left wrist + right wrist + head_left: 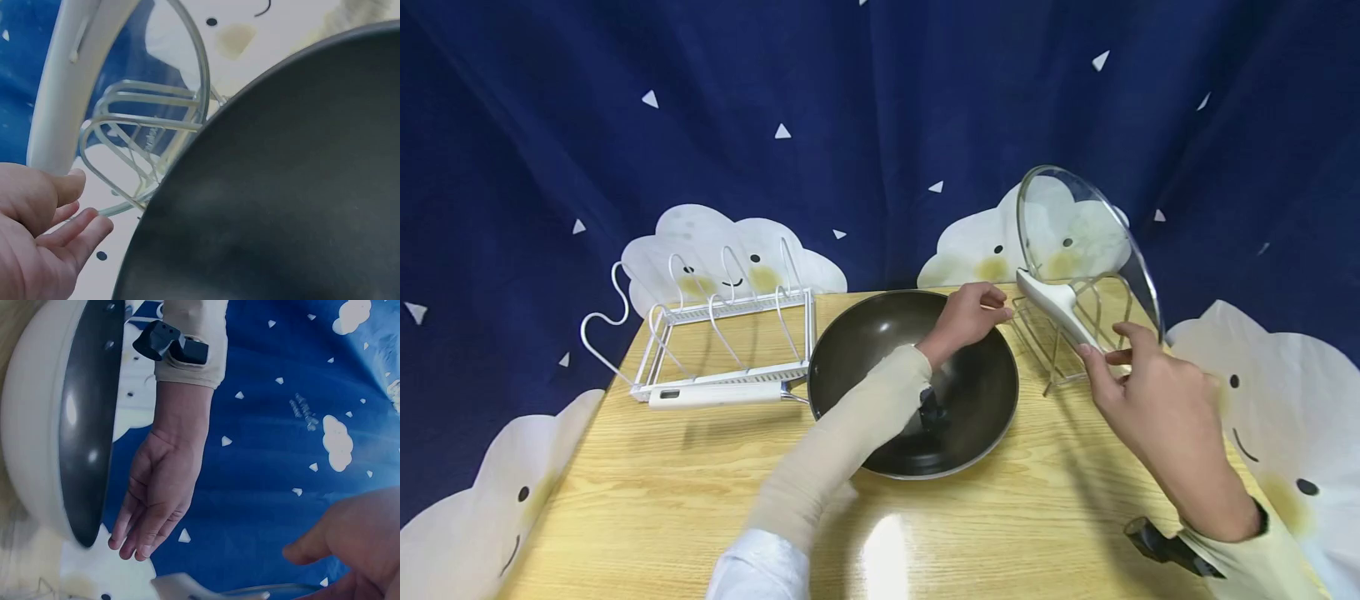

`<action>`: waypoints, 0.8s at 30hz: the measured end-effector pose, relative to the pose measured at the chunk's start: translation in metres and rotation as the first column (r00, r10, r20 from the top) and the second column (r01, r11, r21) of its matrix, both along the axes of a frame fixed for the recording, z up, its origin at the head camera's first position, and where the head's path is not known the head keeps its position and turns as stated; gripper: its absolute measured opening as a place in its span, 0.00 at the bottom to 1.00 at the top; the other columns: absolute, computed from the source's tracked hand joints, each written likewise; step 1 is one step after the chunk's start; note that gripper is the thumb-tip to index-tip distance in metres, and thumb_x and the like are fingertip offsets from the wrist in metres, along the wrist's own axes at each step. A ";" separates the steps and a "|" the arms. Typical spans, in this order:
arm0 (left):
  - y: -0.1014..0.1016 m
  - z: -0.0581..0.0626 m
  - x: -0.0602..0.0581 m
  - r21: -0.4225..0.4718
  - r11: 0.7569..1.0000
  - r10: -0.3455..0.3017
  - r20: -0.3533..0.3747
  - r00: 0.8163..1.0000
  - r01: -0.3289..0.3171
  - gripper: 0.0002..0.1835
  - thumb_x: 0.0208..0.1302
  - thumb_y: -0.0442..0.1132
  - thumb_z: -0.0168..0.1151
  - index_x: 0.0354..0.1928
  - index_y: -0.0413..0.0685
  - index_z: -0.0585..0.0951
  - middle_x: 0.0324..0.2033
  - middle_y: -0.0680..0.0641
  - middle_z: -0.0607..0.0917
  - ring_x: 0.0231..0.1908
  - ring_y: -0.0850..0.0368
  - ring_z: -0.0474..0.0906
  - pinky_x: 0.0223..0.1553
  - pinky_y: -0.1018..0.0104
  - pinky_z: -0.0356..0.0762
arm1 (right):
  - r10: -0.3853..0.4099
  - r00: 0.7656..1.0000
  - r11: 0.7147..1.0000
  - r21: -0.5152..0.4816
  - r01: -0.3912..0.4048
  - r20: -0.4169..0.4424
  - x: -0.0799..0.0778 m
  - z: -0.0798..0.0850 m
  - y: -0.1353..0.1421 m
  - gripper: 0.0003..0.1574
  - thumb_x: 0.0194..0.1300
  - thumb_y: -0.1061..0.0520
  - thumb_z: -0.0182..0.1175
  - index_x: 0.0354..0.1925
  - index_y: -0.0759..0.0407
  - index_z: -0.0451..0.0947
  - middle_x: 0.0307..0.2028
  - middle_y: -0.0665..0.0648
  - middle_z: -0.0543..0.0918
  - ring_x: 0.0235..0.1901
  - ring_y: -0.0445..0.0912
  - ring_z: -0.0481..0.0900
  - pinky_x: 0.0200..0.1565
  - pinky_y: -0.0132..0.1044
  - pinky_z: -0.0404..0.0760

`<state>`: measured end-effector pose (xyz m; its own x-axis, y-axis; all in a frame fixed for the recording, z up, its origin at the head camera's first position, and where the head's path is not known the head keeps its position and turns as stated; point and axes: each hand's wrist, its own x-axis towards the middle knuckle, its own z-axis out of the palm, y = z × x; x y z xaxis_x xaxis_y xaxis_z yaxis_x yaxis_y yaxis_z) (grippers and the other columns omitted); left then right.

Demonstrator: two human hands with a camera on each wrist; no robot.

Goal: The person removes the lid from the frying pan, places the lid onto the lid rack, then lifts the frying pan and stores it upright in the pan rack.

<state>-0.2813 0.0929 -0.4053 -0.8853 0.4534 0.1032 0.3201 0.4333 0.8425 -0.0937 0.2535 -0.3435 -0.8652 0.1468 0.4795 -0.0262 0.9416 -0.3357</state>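
Note:
A round glass lid [1078, 208] with a white handle [1056, 304] stands tilted over a small wire rack [1052, 367] at the right of the table. My right hand [1172, 417] pinches it near the lower end of that handle, thumb on one side and curled fingers on the other. My left hand [973, 312] reaches across a dark wok [880, 333], fingers loosely extended and empty, close to the handle's upper end. In the left wrist view the handle [75, 94] overlaps this hand's thumb. The right wrist view shows only part of the lid [275, 589] at the bottom.
The wok's white handle [722, 395] points left, along the front of a larger white rack [722, 372] with several looped dividers. The wooden table [700, 500] ends at the back against a dark blue curtain [865, 125]. White cloud prints surround it.

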 end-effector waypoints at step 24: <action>-0.147 0.026 0.070 -0.038 0.996 0.071 -0.123 0.990 -0.077 0.16 0.72 0.48 0.64 0.55 0.49 0.83 0.49 0.52 0.88 0.51 0.59 0.85 0.54 0.65 0.80 | 0.294 0.949 0.943 -0.200 -0.268 0.113 0.014 0.006 -0.029 0.27 0.71 0.44 0.65 0.61 0.57 0.77 0.43 0.60 0.90 0.32 0.51 0.90 0.32 0.35 0.84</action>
